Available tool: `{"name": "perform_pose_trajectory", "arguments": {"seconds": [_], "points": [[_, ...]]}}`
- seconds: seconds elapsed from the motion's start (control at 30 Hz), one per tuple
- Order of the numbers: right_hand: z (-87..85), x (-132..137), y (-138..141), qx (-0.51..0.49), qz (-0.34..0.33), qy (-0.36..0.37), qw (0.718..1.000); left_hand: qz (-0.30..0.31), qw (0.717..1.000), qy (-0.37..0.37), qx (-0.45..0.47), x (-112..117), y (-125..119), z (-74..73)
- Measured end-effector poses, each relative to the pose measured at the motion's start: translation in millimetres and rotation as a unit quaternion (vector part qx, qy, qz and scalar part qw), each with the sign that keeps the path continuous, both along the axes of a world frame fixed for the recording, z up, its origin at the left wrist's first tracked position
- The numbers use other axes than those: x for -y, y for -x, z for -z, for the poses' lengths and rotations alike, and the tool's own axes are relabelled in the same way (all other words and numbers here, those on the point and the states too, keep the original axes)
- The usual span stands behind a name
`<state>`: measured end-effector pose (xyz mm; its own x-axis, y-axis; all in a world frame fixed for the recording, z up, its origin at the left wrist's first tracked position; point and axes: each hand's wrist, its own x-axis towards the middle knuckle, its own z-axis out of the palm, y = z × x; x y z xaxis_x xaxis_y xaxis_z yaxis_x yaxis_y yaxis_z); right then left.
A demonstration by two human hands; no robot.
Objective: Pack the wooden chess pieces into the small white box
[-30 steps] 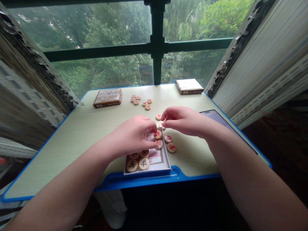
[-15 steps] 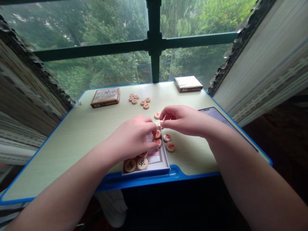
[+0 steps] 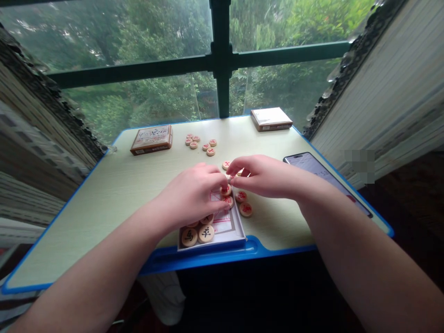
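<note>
A shallow white box tray (image 3: 229, 231) lies at the near edge of the pale green table (image 3: 121, 185). It holds round wooden chess pieces, two with black characters (image 3: 198, 235) at its near left. My left hand (image 3: 194, 194) hovers over the tray, fingers curled and pinching a red-marked piece (image 3: 227, 190) at the tray's far right. My right hand (image 3: 267, 175) is just right of it, fingertips pinched together on a piece I can barely see. Two loose red pieces (image 3: 243, 203) lie beside the tray, one more (image 3: 226, 164) beyond the hands.
A cluster of several red-marked pieces (image 3: 201, 142) lies farther back. A brown box lid (image 3: 151, 139) sits at the far left, a white-topped box (image 3: 271, 119) at the far right. A phone (image 3: 322, 178) lies along the right edge. A window is behind the table.
Both hands have stayed over the tray's far right corner. My right hand's fingertips have dropped and closed toward the left hand's; the camera shifted slightly.
</note>
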<state>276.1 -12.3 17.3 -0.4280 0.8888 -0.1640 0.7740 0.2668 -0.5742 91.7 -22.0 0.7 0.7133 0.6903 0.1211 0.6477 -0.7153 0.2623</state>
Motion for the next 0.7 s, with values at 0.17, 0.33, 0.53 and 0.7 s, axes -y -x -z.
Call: {"name": "perform_pose_trajectory", "arguments": {"seconds": [0.17, 0.33, 0.53, 0.7], "points": [[-0.6, -2.5, -4.1, 0.003, 0.025, -0.027, 0.999, -0.006, 1.000, 0.000, 0.004, 0.7, 0.4, -0.2], [1.4, -5.2, -8.2, 0.019, 0.028, -0.044, 0.998, -0.007, 1.000, 0.008, 0.024, 0.3, 2.4, -1.1], [11.2, -11.1, -9.7, 0.116, 0.010, -0.114, 0.987, -0.018, 0.998, 0.023, 0.051, -3.3, 5.5, -2.0], [12.8, -12.0, -9.6, 0.139, -0.037, -0.113, 0.983, -0.083, 0.992, 0.046, 0.087, -17.4, 14.8, -0.1]]}}
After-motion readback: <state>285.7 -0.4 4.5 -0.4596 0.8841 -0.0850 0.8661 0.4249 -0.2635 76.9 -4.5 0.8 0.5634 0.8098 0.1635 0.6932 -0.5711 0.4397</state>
